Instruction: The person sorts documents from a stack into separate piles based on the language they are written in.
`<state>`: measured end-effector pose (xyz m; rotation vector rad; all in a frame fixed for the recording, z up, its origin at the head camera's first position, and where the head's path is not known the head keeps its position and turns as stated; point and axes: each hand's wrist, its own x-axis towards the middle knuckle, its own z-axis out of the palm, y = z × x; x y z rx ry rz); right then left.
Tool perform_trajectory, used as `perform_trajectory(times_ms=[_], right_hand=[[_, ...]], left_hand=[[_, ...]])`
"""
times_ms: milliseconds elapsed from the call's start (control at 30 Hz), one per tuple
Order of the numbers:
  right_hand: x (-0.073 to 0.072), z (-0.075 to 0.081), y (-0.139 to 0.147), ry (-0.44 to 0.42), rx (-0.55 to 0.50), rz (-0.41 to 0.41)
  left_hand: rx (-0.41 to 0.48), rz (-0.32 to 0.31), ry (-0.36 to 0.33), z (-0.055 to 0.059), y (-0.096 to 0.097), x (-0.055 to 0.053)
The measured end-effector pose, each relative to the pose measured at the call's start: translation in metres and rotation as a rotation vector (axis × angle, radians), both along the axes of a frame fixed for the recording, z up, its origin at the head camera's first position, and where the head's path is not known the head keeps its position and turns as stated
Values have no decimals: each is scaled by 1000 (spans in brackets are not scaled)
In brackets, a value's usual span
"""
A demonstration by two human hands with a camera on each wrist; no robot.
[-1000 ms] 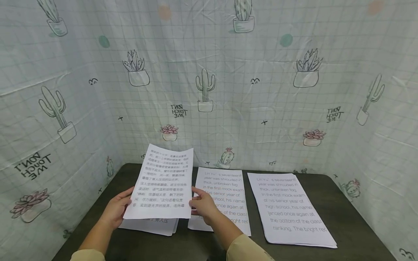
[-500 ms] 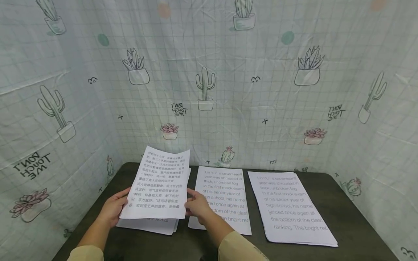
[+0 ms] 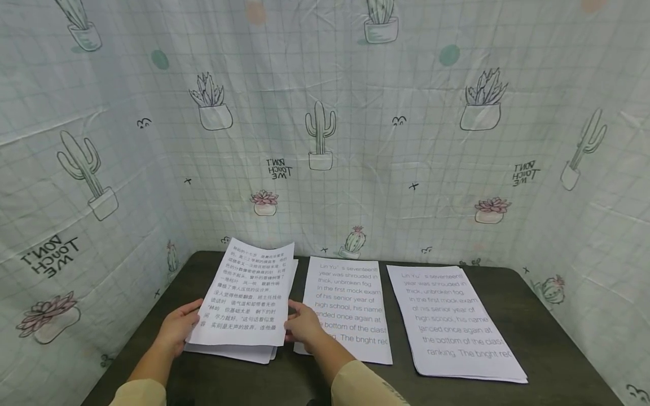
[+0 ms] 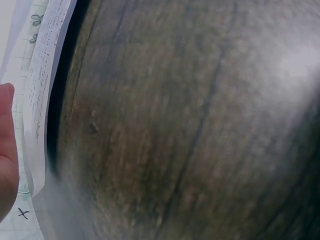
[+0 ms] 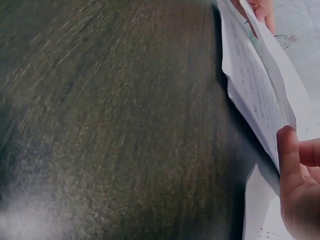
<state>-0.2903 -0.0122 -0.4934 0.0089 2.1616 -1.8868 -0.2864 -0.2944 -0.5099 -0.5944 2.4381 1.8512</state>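
A white sheet of paper (image 3: pixel 246 299) with printed Chinese characters is held over the left paper pile (image 3: pixel 244 354), its far edge curving upward. My left hand (image 3: pixel 179 327) grips the sheet's left edge, and my right hand (image 3: pixel 304 326) pinches the right edge near the front corner. In the right wrist view, a gap shows between the held sheet (image 5: pixel 272 60) and the printed page (image 5: pixel 247 82) beneath. The left wrist view catches only part of the left hand (image 4: pixel 7 155), at its border. Most of the pile's top is covered by the sheet.
A middle pile (image 3: pixel 347 316) and a right pile (image 3: pixel 452 327) of English-printed pages lie on the dark table (image 3: pixel 538 338). The right forearm passes over the table in front of the middle pile. A cactus-patterned cloth (image 3: pixel 406 146) surrounds the table's back and sides.
The Chinese-printed sheet has shifted left and come down closer to the left pile. Both hands moved with it, and more of the middle pile's text shows.
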Motion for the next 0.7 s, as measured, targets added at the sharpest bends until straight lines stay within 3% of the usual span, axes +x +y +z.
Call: perform_trajectory(times_ms=[367,700], right_hand=[[-2,-10,-7,-2,52,0],[0,-14,-10,13,141,-14]], left_hand=[[-15,-7,40,-5,5,1],[-72,26,8,-11,2,0]])
